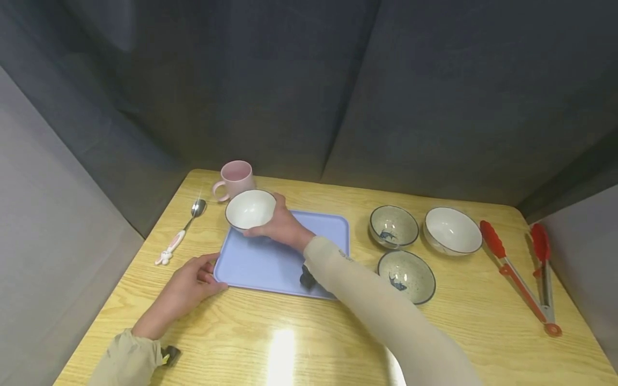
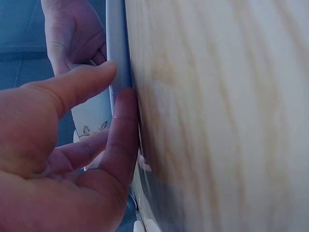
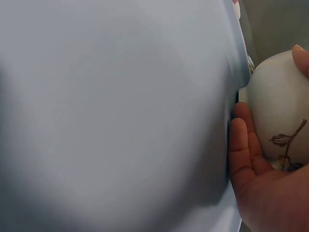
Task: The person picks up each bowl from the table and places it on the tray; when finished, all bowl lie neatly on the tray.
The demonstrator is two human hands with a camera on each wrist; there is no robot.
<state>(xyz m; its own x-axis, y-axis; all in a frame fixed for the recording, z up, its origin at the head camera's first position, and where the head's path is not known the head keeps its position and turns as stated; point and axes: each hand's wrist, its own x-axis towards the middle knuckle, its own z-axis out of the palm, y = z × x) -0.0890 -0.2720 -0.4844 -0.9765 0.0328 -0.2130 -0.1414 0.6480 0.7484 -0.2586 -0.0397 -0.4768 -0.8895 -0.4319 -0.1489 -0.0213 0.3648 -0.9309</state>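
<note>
My right hand point(image 1: 285, 222) grips a white bowl point(image 1: 250, 209) with a dark rim at the far left corner of a blue tray point(image 1: 260, 265). In the right wrist view, the bowl's outer wall point(image 3: 277, 104) shows a brown twig pattern, and fingers lie along its side close to the tray's surface. Whether the bowl touches the tray cannot be told. At the tray's near left corner, my left hand point(image 1: 188, 284) pinches the edge. The left wrist view shows the thumb on the tray's rim point(image 2: 117, 43) and a finger against it from the other side.
Behind the held bowl stands a pink mug point(image 1: 236, 179). A spoon with a rabbit handle point(image 1: 176, 241) lies left of the tray. To the right are a speckled bowl point(image 1: 393, 225), another speckled bowl point(image 1: 410, 279), a second white bowl point(image 1: 451, 230) and red-tipped tongs point(image 1: 523, 289).
</note>
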